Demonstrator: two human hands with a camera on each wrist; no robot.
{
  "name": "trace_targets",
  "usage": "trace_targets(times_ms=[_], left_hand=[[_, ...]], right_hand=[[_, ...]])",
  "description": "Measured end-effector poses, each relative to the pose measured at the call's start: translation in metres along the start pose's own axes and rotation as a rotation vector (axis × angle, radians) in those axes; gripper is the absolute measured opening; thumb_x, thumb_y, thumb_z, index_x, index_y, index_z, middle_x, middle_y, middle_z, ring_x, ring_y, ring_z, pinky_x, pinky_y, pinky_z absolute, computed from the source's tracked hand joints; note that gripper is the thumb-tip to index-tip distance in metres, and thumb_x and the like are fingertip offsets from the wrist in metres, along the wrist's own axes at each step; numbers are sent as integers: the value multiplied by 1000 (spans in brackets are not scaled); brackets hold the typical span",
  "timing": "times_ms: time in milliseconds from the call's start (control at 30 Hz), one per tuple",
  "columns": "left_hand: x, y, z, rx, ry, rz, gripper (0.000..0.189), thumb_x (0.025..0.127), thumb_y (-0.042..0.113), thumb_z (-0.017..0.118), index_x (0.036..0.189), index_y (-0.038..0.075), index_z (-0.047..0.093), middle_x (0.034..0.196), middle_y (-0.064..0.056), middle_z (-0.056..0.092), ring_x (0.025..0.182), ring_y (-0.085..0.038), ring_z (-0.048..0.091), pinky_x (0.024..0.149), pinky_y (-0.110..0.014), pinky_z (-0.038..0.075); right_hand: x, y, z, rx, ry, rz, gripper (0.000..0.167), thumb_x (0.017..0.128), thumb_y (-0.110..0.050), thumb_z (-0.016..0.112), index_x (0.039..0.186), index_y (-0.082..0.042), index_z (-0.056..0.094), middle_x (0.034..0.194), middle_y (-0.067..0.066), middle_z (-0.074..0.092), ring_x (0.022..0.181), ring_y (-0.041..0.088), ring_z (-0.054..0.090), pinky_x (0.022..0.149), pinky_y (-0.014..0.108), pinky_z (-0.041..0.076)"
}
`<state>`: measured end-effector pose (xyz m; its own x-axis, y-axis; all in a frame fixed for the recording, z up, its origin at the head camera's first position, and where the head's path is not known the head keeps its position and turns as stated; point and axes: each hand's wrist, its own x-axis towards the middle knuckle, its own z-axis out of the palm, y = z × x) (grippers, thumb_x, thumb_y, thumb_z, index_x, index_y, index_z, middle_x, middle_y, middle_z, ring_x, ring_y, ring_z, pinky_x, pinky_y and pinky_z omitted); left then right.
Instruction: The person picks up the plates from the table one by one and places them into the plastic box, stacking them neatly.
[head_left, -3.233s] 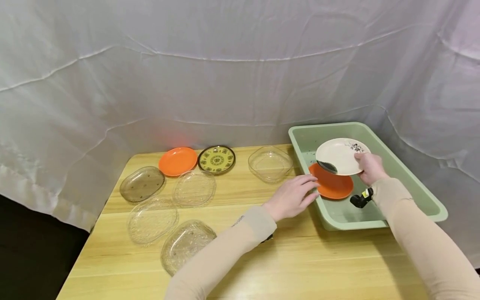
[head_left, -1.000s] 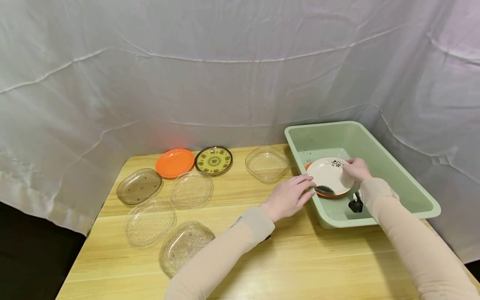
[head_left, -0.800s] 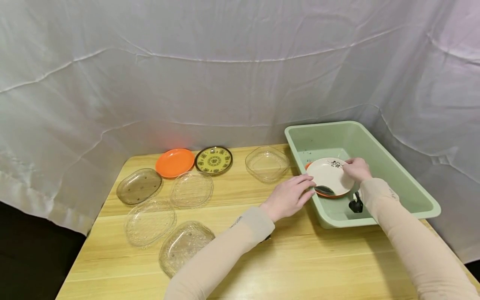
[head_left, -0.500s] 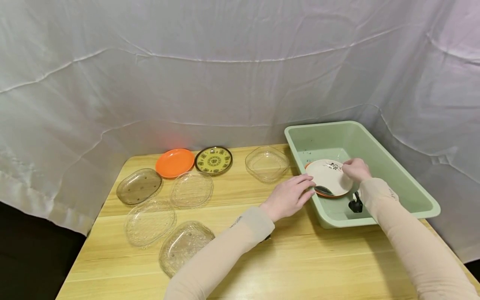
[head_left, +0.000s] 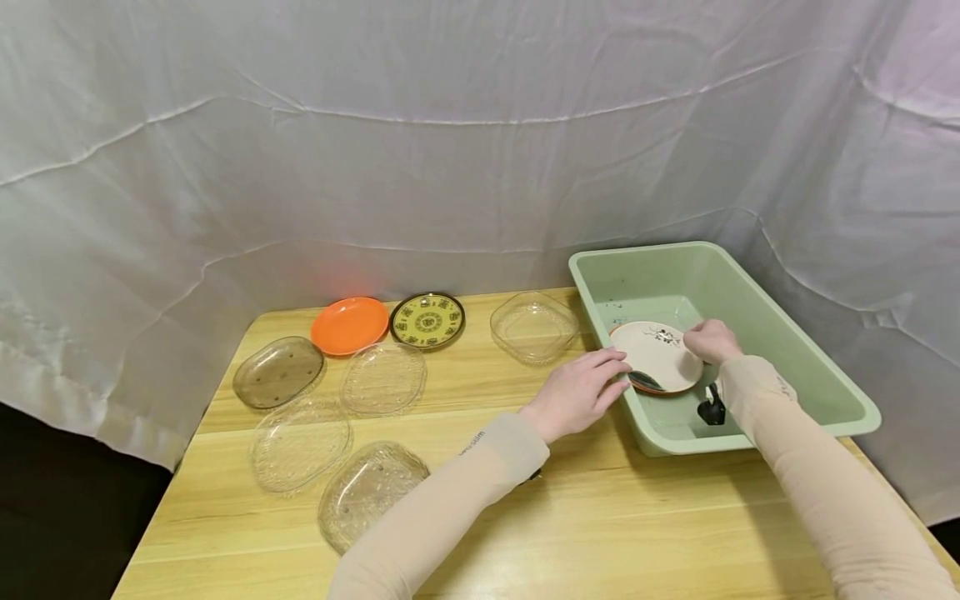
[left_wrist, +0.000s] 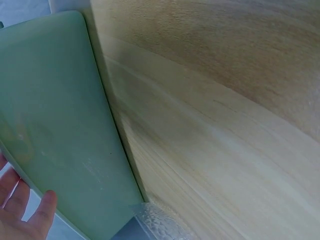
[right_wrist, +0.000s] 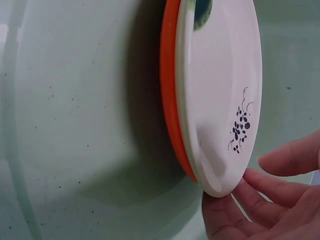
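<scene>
We are seeing the white plate (head_left: 660,357) lying just to the left of the right hand (head_left: 712,342), inside the green tub (head_left: 675,282). The right hand is touching the plate's near edge with straight fingers, while its thumb is standing apart from the rim, so we are finding the grasp loose and fairly wide. Under the white plate, an orange plate (right_wrist: 169,90) is showing as a thin band along the side. The left hand (head_left: 573,396) is resting its fingers on the tub's rim, relaxed and slightly spread; the white plate is lying just beyond its fingertips, and we cannot tell whether they are touching it.

Ahead of the left hand and slightly to its left, a clear dish (head_left: 535,329) is sitting on the wooden table (head_left: 600,533). Farther left of that hand, we are noticing a second orange plate (head_left: 350,326) beside a yellow patterned plate (head_left: 428,321), with a smoky oval dish (head_left: 278,372) lying beyond them.
</scene>
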<state>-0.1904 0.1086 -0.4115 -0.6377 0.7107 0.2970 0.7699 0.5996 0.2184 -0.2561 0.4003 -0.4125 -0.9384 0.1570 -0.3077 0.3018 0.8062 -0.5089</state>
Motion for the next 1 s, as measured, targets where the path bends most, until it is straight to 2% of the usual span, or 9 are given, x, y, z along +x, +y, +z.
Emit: trace_targets(times_ms=[67,133,233,400,567,800,1000], left_hand=[[0,0,0,1,-2,-2,39,109,35,42,140,18,59,153,3,52,145,-12,45,123,-24,33],[0,0,0,0,-3,-3,39,109,35,42,140,18,59,153,3,52,146,-12,45,123,-24,33],[0,0,0,2,-4,-6,39,109,35,42,140,19,58,153,3,52,146,-11,45,123,-24,32],[-1,0,-1,8,-5,-3,39,109,35,42,140,19,58,153,2,52,146,-12,45,123,-24,32],[-1,0,-1,8,-6,-1,39,109,35,42,140,18,58,153,0,53,145,-13,45,123,-25,33],[-2,-1,0,13,0,-5,39,109,35,42,141,18,58,153,2,52,145,-12,46,123,-24,33],[-3,-1,0,14,-8,-17,40,109,36,41,141,19,57,153,3,51,146,-12,45,123,-24,33]], right_hand=[[0,1,0,5,6,1,57,86,-16,42,131,18,51,130,38,53,109,43,57,81,37,56],[-1,0,1,22,3,2,53,85,-15,43,124,19,54,118,35,58,97,36,58,69,29,53],[-3,0,1,30,-20,-13,52,84,-13,43,123,21,54,114,34,58,92,33,58,63,25,51],[-1,1,2,38,-73,-32,57,84,-10,40,131,22,49,128,39,52,100,36,58,64,26,55],[0,0,2,57,-108,-32,59,86,-9,38,136,23,43,134,42,47,102,37,58,67,27,57],[1,-4,4,72,-152,-17,61,91,-8,40,145,20,33,146,42,36,117,41,51,75,27,57],[4,-4,5,101,-205,-39,69,82,-1,40,147,19,30,149,41,34,114,37,54,75,25,56]])
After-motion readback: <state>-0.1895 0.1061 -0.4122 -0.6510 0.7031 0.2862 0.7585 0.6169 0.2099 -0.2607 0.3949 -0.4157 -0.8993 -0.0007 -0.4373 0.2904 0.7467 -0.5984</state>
